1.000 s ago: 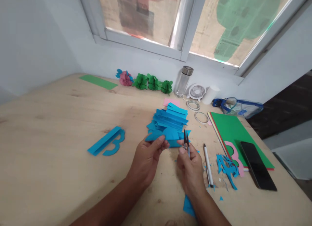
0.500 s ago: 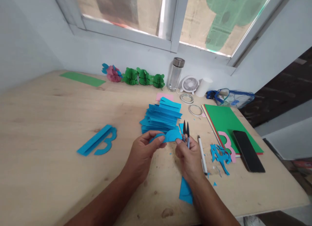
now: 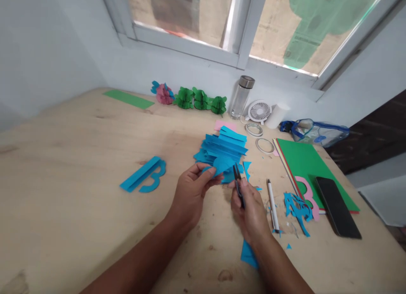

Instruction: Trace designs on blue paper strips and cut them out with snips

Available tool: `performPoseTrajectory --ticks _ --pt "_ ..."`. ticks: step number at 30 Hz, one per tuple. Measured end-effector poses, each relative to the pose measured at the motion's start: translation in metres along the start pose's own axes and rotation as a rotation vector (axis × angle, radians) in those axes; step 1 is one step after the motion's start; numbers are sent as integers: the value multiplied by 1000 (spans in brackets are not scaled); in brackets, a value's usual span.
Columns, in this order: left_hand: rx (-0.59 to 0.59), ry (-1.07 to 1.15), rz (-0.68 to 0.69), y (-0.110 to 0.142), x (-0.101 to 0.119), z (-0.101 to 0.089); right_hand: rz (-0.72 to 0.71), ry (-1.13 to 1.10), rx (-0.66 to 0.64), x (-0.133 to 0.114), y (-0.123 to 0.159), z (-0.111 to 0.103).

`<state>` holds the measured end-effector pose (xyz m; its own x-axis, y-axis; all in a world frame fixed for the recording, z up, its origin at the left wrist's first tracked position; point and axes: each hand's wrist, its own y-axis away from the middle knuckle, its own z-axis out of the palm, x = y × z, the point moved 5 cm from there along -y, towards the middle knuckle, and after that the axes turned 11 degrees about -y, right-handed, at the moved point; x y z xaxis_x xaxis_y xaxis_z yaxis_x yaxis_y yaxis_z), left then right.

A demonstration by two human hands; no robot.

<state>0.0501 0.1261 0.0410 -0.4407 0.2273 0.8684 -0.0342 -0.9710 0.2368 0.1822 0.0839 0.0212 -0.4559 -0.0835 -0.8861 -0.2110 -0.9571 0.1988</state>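
Observation:
Between the thumb and fingers of my left hand is a piece of blue paper with a rounded edge. My right hand is closed on a pair of thread snips, whose dark blades point up beside the paper's right end. Just behind the held piece lies a pile of folded blue paper strips. A blue paper cutout with scalloped curves and a folded strip rests on the table to the left. Under my right wrist is another blue paper piece, partly hidden.
At right are a white pen, blue paper scraps, a pink template, a phone and coloured sheets. Tape rolls, a fan, a glass bottle and green paper flowers stand toward the wall.
My right fingers touched the blue paper half a second ago; now they are off it, and the snips have tilted leftward against its edge. A cut-off scrap lies right of the pile. The view shifted.

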Motion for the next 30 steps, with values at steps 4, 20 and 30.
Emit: performPoseTrajectory --ticks 4,20,30 --pt "9 19 11 -1 1 -3 55 37 -36 10 2 3" --pt "-9 -41 -3 -2 -6 -3 78 86 -68 17 -2 6" --pt "-1 -44 -4 -3 -8 -3 76 88 -82 17 -2 6"
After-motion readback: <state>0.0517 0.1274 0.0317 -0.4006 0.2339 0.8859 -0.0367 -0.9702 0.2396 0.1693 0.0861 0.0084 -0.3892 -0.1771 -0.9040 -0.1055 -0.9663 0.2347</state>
